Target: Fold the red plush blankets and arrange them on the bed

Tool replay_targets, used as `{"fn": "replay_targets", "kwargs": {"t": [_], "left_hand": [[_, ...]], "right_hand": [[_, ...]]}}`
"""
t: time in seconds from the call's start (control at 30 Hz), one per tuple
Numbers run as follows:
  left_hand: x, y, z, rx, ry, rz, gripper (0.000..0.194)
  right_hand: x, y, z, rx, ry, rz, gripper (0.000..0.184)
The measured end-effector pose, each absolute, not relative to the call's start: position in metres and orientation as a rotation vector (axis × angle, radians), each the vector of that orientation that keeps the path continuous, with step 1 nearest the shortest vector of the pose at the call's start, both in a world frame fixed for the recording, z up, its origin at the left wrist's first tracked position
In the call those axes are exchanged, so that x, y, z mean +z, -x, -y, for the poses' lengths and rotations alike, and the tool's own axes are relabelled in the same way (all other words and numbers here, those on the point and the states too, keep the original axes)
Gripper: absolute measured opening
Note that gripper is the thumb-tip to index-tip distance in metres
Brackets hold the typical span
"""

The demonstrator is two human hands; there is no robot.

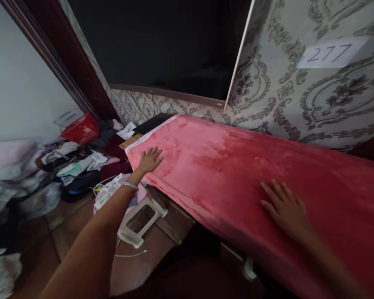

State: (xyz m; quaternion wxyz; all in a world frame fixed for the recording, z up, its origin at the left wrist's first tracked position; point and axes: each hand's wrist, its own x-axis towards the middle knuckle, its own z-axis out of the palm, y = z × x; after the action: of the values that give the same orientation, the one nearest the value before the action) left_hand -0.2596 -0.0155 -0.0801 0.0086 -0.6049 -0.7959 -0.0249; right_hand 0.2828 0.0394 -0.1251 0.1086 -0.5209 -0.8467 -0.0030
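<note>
A long red, plush-looking cloth lies spread over a low cabinet or table below the television, its near edge hanging over the front. My left hand rests flat near the cloth's left end, fingers spread and nothing held. On that wrist sits a silver bracelet. Farther right, my right hand is on or just above the cloth with its fingers apart, also holding nothing. Between the hands the pile shows lighter and darker patches.
A big dark television hangs on the patterned wall, beside a paper marked 277. At left are heaped clothes and a red bag. A folding stool and a white power strip stand below my left arm.
</note>
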Motion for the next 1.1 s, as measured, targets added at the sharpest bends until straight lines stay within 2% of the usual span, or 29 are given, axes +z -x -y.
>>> {"fn": "replay_targets", "kwargs": {"t": [0.2,0.3,0.4,0.57,0.7,0.87,0.97,1.1], "left_hand": [[-0.059,0.317,0.029,-0.119,1.302,2.877,0.059],[-0.048,0.311,0.023,-0.129,1.083,2.920,0.065],[-0.051,0.260,0.013,-0.199,1.330,2.699,0.065],[-0.080,0.155,0.021,-0.137,2.307,2.198,0.059],[-0.093,0.144,0.037,-0.167,2.083,2.279,0.056],[-0.081,0.169,0.038,-0.213,1.660,2.549,0.062],[-0.072,0.143,0.024,-0.228,1.801,2.500,0.063],[-0.067,0.066,0.000,-0.221,2.260,2.239,0.061]], "right_hand": [[-0.140,-0.294,-0.033,-0.051,1.539,2.503,0.066],[-0.135,-0.289,-0.032,-0.027,1.577,2.484,0.065],[-0.130,-0.286,-0.031,0.017,1.611,2.487,0.063],[-0.123,-0.285,-0.031,0.072,1.628,2.493,0.061],[-0.118,-0.284,-0.030,0.106,1.646,2.491,0.060],[-0.114,-0.282,-0.030,0.160,1.630,2.469,0.060],[-0.107,-0.279,-0.029,0.201,1.660,2.470,0.059],[-0.094,-0.271,-0.019,0.252,1.704,2.457,0.059]]}}
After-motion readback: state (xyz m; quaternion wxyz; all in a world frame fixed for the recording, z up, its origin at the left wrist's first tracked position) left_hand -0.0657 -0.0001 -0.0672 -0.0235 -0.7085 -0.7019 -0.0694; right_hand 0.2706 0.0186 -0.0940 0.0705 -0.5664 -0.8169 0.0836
